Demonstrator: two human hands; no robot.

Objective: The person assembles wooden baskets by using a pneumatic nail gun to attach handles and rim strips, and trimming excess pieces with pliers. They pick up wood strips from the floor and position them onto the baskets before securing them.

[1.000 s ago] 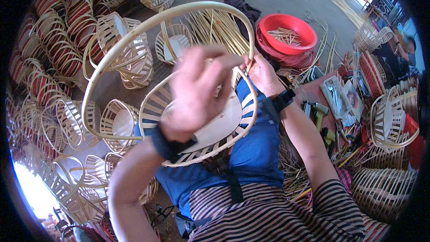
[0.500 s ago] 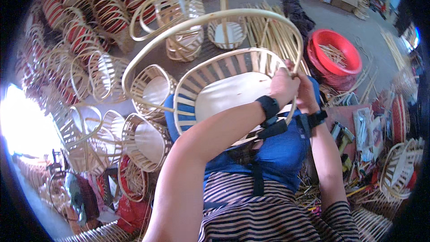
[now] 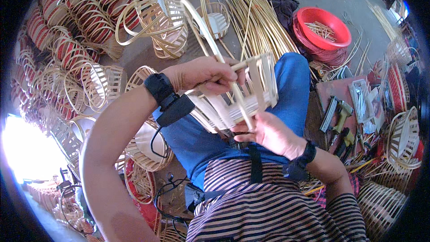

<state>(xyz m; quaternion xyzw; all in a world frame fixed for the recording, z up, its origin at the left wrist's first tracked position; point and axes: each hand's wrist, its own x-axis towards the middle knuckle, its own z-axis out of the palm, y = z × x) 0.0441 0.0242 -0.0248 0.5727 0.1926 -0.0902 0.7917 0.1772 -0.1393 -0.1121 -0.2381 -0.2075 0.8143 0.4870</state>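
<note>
Basket (image 3: 222,111) has turned, lying between left grip (image 3: 204,74) and right grip (image 3: 275,134).

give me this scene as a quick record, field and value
work piece: pale slatted wooden basket, tilted over the lap
left hand: curled at the basket's upper side, by its slim pale wooden handle
right hand: at the handle's lower end; firmness of grip unclear
floor ahead: long thin pale canes; round red plastic basin holding short pale wooden sticks
person's right: yellow-green hand tool
far left: stacked red-and-tan baskets
</note>
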